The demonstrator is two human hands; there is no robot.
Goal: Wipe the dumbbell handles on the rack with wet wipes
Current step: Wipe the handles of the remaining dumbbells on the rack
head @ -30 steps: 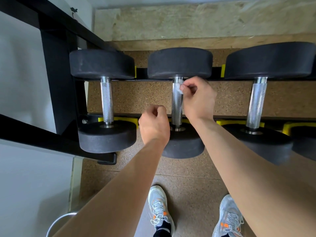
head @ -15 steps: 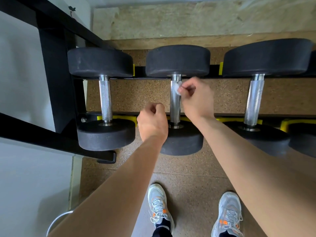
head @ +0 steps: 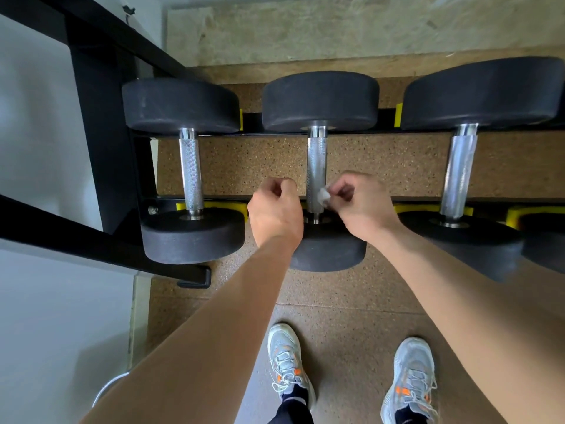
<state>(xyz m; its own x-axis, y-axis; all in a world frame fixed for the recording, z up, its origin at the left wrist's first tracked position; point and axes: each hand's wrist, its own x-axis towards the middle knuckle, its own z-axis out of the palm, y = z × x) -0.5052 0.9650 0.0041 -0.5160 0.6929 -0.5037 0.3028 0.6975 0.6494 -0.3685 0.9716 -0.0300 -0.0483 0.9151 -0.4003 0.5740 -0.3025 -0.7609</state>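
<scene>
Standing well to the left of the middle handle [head: 316, 166], the left dumbbell handle [head: 191, 175] lay on the black rack [head: 101, 148] with no hand on it. Just left of the middle handle, the left hand [head: 275, 215] was clenched into a fist, and nothing was visible inside it; whether it leaned on the rack rail I could not tell. On the right side of the middle handle, at its near end, a small crumpled wet wipe [head: 323, 195] touched the metal, pinched by the fingertips of the right hand [head: 363, 206]. One second earlier this wipe was at the far end of the same handle, so it had travelled down nearly the whole length. I judged this handle as almost finished. Well to the right, the right dumbbell handle [head: 458, 172] waited, probably the next one to be cleaned.
</scene>
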